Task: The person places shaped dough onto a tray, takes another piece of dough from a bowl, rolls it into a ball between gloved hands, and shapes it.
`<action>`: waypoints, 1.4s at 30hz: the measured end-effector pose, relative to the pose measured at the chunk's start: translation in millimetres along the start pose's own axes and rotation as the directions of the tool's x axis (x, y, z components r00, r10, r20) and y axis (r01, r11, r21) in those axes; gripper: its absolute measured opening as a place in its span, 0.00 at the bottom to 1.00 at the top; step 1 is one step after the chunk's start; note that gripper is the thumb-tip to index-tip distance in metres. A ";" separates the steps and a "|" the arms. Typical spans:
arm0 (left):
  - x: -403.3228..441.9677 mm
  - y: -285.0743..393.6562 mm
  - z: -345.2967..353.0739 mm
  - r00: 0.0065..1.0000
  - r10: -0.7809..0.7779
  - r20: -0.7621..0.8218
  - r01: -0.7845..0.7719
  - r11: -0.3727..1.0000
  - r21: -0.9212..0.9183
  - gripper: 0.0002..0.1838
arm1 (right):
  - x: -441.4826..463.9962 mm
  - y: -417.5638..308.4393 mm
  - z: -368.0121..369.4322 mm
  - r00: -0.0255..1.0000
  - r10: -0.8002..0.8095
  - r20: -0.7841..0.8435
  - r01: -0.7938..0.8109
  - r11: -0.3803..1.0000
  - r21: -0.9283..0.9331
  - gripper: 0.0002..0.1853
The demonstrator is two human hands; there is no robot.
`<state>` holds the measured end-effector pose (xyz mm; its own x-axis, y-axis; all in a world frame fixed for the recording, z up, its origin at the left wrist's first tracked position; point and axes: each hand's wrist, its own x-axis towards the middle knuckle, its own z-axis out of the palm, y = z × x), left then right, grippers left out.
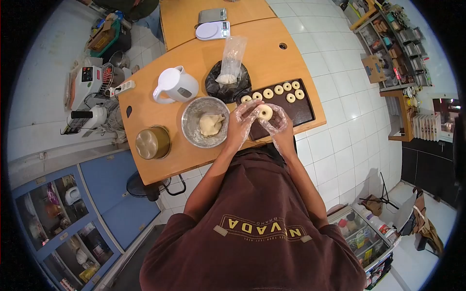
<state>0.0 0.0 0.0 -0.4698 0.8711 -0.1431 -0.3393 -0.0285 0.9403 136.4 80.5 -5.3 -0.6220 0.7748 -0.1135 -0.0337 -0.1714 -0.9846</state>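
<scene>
Between the fingertips of both hands is a pale ring of raw dough, a doughnut (268,114), held up over the near side of a dark baking tray (302,112). My left hand (240,123) grips its left side and my right hand (279,127) its right; both are dusted with flour. On the tray lie several similar dough rings, mostly along its far side. Left of my left hand stands a metal bowl (191,131) with a floury inner wall and a lump of dough (211,124) in it.
Beyond the bowl, a clear plastic bag (234,51) with white contents rests on a black plastic bag (213,85). A white electric kettle (177,85), a gold-coloured pot (153,143) and a white kitchen scale (208,31) also stand on the wooden table (141,99).
</scene>
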 end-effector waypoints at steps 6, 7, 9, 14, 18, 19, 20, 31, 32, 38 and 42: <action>1.9 1.9 3.7 0.999 -0.028 0.037 0.031 0.996 -0.082 0.22 | 0.2 -11.0 -5.2 0.999 0.032 0.010 -0.033 0.997 0.072 0.22; 3.1 3.5 3.5 0.999 -0.019 0.039 0.022 0.996 -0.085 0.22 | 1.7 -12.0 -6.7 0.999 0.041 0.008 -0.041 0.998 0.049 0.21; 1.8 4.5 1.4 0.998 0.019 0.060 -0.015 0.998 -0.066 0.23 | 1.8 -10.8 -7.4 0.999 0.034 -0.015 -0.033 0.999 0.019 0.19; -2.0 4.8 -0.1 0.995 0.037 0.096 -0.025 0.992 -0.122 0.24 | 3.2 -16.1 -8.7 0.992 0.069 -0.103 -0.069 0.998 0.005 0.15; -0.2 0.5 -2.1 0.996 -0.068 0.066 0.076 0.988 -0.136 0.23 | 2.7 -19.0 -4.2 0.981 0.061 -0.184 -0.051 0.997 0.055 0.14; -0.6 -1.0 -1.6 0.996 -0.072 0.058 0.078 0.992 -0.098 0.23 | 2.9 -17.0 -6.2 0.984 0.068 -0.166 -0.057 0.996 0.071 0.14; -0.9 -2.3 -1.3 0.996 -0.077 0.050 0.080 0.995 -0.059 0.23 | 2.9 -15.7 -7.0 0.986 0.075 -0.148 -0.062 0.994 0.089 0.13; 0.9 0.0 1.6 0.996 -0.068 -0.060 0.070 0.997 0.036 0.18 | 2.3 -10.2 -5.1 0.991 0.060 -0.119 -0.049 0.994 0.094 0.11; 0.9 1.5 1.9 0.992 -0.093 -0.084 0.095 0.995 0.028 0.17 | 2.3 -9.2 -4.6 0.990 0.067 -0.124 -0.055 0.994 0.099 0.11; -4.1 4.4 14.8 0.996 -0.031 -0.087 0.038 0.995 0.087 0.22 | -2.7 -12.7 7.1 0.970 0.090 -0.228 -0.061 0.989 0.135 0.13; -4.6 -2.0 12.7 1.000 0.021 -0.002 -0.021 0.998 0.060 0.24 | -0.7 -12.3 3.7 0.977 0.064 -0.203 -0.039 0.992 0.124 0.15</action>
<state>13.2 2.3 2.8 -0.4786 0.8693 -0.1238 -0.2797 -0.0173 0.9599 134.3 79.8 7.3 -0.4512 0.8695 -0.2009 -0.1058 -0.2756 -0.9554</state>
